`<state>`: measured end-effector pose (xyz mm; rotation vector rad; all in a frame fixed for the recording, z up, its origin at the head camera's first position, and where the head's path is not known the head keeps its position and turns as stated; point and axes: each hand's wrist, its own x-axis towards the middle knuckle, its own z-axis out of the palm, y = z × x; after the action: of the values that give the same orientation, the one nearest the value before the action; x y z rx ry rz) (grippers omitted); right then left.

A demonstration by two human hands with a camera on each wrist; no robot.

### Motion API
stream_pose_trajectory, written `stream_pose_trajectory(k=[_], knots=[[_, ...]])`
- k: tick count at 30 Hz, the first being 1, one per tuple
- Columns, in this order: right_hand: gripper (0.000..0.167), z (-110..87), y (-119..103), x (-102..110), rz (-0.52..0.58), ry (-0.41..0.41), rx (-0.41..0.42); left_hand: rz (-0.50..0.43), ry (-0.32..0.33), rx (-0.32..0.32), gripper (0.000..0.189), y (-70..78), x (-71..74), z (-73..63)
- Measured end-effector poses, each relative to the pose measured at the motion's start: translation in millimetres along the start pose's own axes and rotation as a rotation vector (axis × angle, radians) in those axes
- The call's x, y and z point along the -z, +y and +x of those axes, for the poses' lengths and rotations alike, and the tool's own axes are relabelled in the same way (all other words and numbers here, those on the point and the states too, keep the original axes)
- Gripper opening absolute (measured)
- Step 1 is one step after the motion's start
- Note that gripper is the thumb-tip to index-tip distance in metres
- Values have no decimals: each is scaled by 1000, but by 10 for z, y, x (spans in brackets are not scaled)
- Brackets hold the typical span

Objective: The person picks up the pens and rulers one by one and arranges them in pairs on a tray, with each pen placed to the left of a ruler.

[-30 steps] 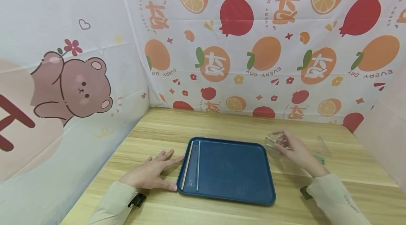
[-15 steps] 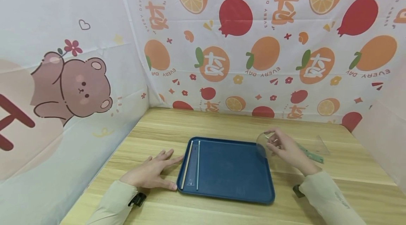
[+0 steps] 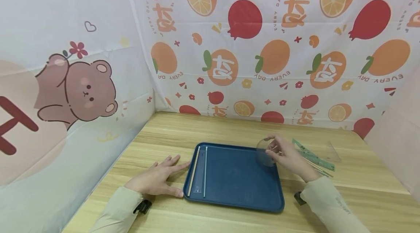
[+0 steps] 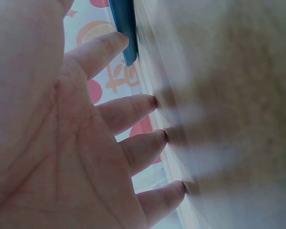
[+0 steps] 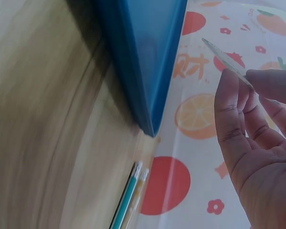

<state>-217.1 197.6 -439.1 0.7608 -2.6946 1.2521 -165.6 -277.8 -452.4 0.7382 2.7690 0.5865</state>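
My right hand [image 3: 284, 155] pinches a clear, rounded protractor [image 3: 263, 154] between thumb and fingers, over the upper right corner of the blue tray [image 3: 242, 178]. In the right wrist view the protractor [image 5: 226, 62] appears nearly edge-on, lifted above the tray's level. My left hand [image 3: 157, 178] lies spread at the tray's left side, fingertips on the table and the thumb at the rim. Along the tray's left side lie a yellow pencil [image 3: 194, 171], a clear ruler [image 3: 198, 174] and a teal pencil [image 3: 205, 171], side by side.
Right of the tray, on the wooden table [image 3: 210, 127], lie a green ruler [image 3: 315, 158] and a clear set square [image 3: 332, 152]. More pencils [image 3: 318, 168] are partly hidden by my right forearm. Printed cloth walls [image 3: 246, 58] stand behind and at the sides.
My right hand has moved left with the protractor, from the table beside the tray to over its right corner, uncovering the green ruler and pencils. The left hand stays put.
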Motion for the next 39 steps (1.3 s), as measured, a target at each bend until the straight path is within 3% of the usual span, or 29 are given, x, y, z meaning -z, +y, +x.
stream_pose_trajectory(k=[18, 27, 39], knots=[[39, 125, -126, -291, -3, -53, 20, 5, 16, 6, 104, -10, -17, 19], [38, 214, -183, -423, -19, -92, 76, -10, 8, 4, 103, 17, 6, -14], [37, 268, -321, -479, 50, -181, -14, 3, 12, 0, 104, 1, -10, -15]])
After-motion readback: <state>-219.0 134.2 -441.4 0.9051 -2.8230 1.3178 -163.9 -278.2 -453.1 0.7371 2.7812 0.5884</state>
